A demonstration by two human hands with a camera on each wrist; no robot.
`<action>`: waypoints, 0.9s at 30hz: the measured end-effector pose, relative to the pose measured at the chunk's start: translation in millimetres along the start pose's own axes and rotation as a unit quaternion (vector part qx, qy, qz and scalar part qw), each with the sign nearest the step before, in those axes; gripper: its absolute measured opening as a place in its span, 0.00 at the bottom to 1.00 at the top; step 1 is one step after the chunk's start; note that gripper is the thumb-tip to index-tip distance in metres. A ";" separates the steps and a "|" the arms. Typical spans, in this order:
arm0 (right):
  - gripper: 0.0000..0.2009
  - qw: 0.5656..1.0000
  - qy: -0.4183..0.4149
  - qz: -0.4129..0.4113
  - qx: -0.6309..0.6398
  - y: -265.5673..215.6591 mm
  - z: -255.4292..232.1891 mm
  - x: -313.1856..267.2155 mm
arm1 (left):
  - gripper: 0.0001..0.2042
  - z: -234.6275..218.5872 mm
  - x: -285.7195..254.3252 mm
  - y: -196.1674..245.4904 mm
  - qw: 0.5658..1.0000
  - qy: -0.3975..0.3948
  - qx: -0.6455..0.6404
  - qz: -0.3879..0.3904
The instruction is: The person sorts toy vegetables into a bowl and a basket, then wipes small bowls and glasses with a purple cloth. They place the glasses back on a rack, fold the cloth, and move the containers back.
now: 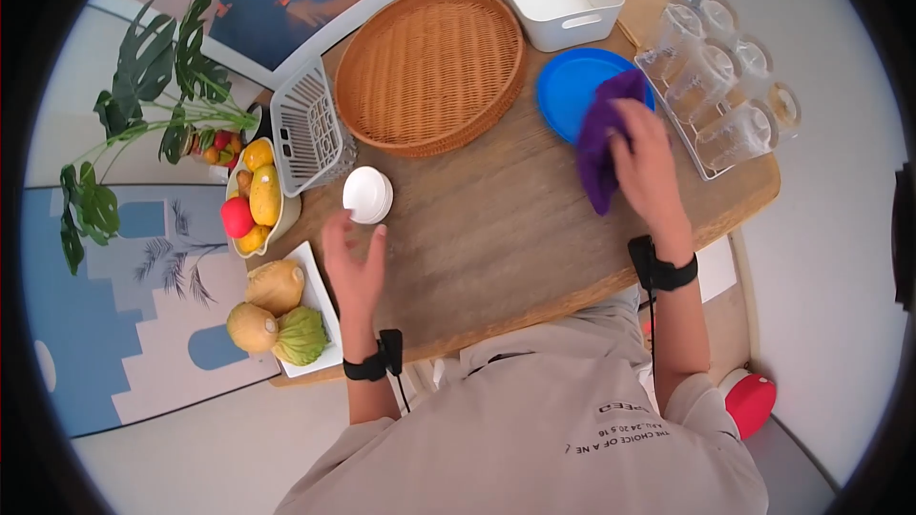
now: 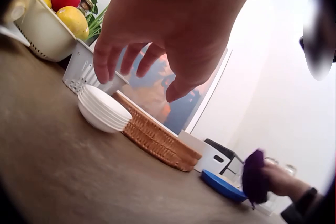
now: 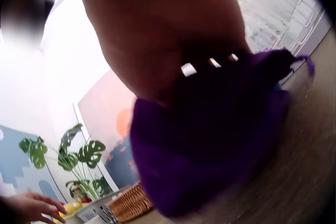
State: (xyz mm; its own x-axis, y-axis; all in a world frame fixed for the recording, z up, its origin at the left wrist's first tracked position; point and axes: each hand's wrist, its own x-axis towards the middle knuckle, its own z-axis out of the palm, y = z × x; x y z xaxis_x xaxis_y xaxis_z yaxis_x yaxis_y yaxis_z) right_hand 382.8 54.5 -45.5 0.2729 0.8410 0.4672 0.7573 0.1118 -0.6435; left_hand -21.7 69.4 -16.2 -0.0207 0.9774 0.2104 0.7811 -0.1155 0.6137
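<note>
My right hand [image 1: 647, 167] grips a bunched purple cloth [image 1: 596, 153], which hangs over the near edge of a round blue plate [image 1: 570, 91]. Seen from the right wrist, the cloth [image 3: 194, 166] droops below the fingers and covers most of them. On the other side, my left hand [image 1: 353, 272] is held beside a small stack of white bowls [image 1: 367, 195], fingers spread and loosely bent with nothing in them. The left wrist view has this hand [image 2: 163, 40] above the nested bowls [image 2: 105, 109], its fingertips close over their rims.
A wicker tray [image 1: 429, 72], a white bin [image 1: 544, 27] and a grey basket [image 1: 310, 133] line the table's far side. Glass mugs [image 1: 735, 133] stand on a rack at the right. Left are a fruit bowl [image 1: 284, 213] and a white tray [image 1: 332, 348] with several fruits.
</note>
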 end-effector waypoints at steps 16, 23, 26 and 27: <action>0.11 0.911 -0.382 -0.052 0.147 -83.6 0.9 -93.4 | 0.32 84.7 -42.6 30.0 0.971 -0.140 -0.128 0.148; 0.21 0.979 -0.182 -0.048 -0.077 -86.4 -14.0 -97.9 | 0.21 77.1 -6.6 19.0 0.895 -0.395 -0.209 0.013; 0.28 0.971 -0.200 -0.025 -0.131 -84.5 -5.2 -103.3 | 0.13 78.0 10.1 20.8 0.880 -0.434 -0.193 0.018; 0.28 0.959 -0.220 -0.042 -0.175 -84.2 -0.6 -106.7 | 0.12 80.6 16.4 22.1 0.867 -0.454 -0.208 -0.004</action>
State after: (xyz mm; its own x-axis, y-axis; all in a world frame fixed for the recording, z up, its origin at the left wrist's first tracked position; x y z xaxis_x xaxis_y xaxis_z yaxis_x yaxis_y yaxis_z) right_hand 290.3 -45.0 -40.8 -0.0173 0.9874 0.1574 0.9391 0.0701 -0.3364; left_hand 45.6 97.1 -60.5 0.6217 0.6936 -0.3640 0.4869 0.0218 0.8732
